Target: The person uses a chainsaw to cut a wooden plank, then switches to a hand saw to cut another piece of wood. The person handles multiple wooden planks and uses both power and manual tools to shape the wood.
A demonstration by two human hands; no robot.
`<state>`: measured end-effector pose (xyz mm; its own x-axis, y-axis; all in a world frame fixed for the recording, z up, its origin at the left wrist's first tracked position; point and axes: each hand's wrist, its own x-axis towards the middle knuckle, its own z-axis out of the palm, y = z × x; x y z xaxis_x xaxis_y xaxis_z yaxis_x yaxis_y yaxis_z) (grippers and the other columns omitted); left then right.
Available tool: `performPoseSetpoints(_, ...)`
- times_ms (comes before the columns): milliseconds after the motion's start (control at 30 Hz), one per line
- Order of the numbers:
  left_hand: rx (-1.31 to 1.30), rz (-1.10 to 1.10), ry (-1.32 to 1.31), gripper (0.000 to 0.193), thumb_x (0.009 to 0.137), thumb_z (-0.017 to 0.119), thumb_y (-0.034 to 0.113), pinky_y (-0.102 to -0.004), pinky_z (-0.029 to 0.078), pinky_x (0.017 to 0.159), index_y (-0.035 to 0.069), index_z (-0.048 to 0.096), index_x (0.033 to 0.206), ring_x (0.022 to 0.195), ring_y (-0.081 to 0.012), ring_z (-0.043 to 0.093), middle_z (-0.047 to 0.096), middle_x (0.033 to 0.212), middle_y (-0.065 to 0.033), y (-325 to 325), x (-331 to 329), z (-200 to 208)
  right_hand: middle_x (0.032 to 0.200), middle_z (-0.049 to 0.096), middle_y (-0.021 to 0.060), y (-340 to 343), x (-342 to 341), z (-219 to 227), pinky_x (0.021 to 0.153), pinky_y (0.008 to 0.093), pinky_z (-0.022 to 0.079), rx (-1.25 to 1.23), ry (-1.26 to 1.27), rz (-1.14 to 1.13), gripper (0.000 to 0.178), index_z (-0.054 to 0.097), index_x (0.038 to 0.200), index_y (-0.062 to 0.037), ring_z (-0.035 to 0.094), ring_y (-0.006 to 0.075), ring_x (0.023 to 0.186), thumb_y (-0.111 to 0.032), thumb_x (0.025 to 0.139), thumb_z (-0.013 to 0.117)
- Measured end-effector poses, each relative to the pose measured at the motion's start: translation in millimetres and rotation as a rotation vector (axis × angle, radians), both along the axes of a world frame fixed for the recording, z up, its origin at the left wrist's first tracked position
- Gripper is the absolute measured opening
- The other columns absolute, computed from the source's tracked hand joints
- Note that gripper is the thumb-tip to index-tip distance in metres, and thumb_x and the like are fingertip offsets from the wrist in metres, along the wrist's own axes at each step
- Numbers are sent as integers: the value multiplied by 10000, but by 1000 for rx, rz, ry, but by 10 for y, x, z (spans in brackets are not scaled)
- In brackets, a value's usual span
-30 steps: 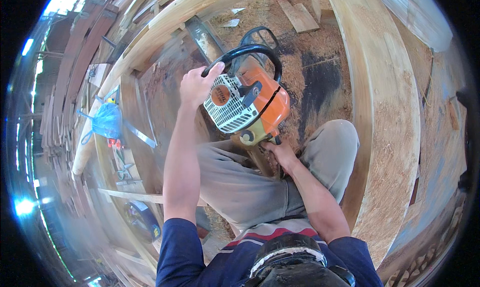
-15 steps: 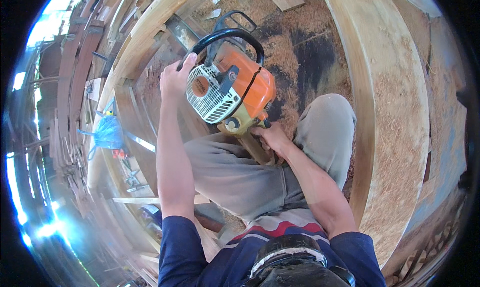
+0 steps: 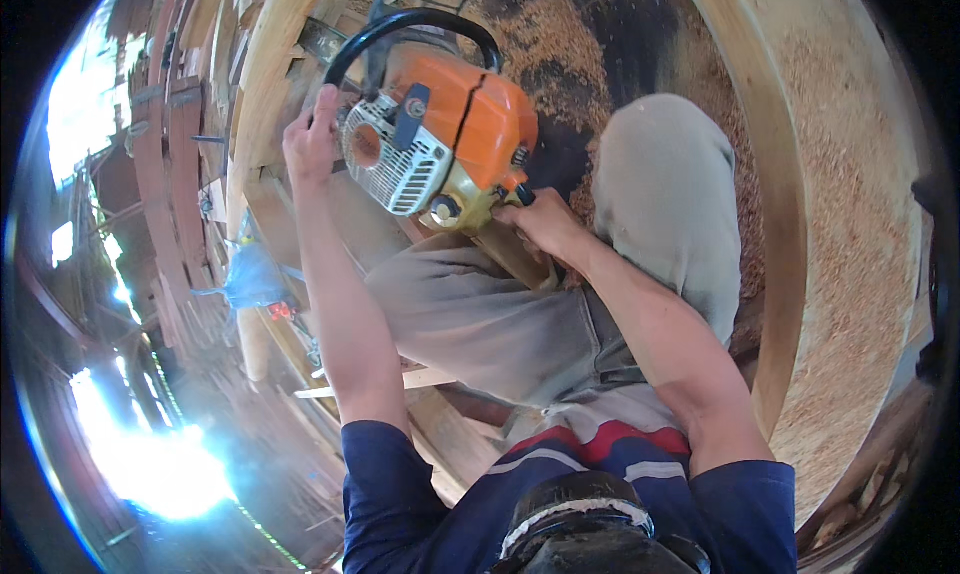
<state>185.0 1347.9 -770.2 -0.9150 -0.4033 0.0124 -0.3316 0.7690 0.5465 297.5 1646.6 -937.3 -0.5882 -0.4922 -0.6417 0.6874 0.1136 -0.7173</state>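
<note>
Sawdust (image 3: 560, 36) is strewn beyond the orange-and-white chainsaw (image 3: 440, 114) at upper centre, whose front handlebar (image 3: 430, 17) is clasped by the left hand (image 3: 312, 142) and rear handle (image 3: 513, 257) by the right hand (image 3: 545, 221), and the bent knee (image 3: 663, 144) could be struck if either grip slipped.

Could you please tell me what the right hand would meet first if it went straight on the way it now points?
The right hand holds the chainsaw at its rear, so straight on it would most likely meet the saw's orange housing first, though depth is hard to judge.
</note>
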Motion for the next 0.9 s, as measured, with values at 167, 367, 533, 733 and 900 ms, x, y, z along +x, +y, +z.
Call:
performPoseSetpoints(167,6,-30,1,660,969,645,620,-277,381,605,23,638,688,637,-107,484,524,645,-2,35,-32,19,633,580,64,-67,40,67,409,394,416,-42,83,-130,308,687,901,50,526,168,452,-250,896,758)
performPoseSetpoints(367,-18,-7,28,663,973,654,609,-285,354,591,19,616,673,628,-109,459,507,652,8,12,-77,-11,635,585,74,-23,-42,159,414,399,433,-139,-95,-75,333,663,987,71,535,184,441,-240,902,745)
performPoseSetpoints(533,-20,-22,36,657,974,657,599,-288,356,586,13,621,679,623,-108,467,518,645,5,-43,-92,-45,624,582,69,-84,-62,155,416,379,447,-120,-41,-77,373,665,1027,65,553,188,442,-267,883,757)
performPoseSetpoints(733,1,-43,55,647,978,653,593,-288,360,575,19,627,681,612,-105,480,519,631,2,-130,-135,-117,685,627,83,-275,-75,-70,415,368,442,-120,-10,-68,364,677,1111,-20,574,178,462,-276,867,765)
performPoseSetpoints(900,-7,-45,38,635,982,654,580,-295,357,563,23,624,680,593,-106,470,509,618,6,-182,-177,-167,748,657,76,-429,-70,-256,411,359,445,-154,-113,-68,377,666,1149,-18,570,164,469,-253,868,758)
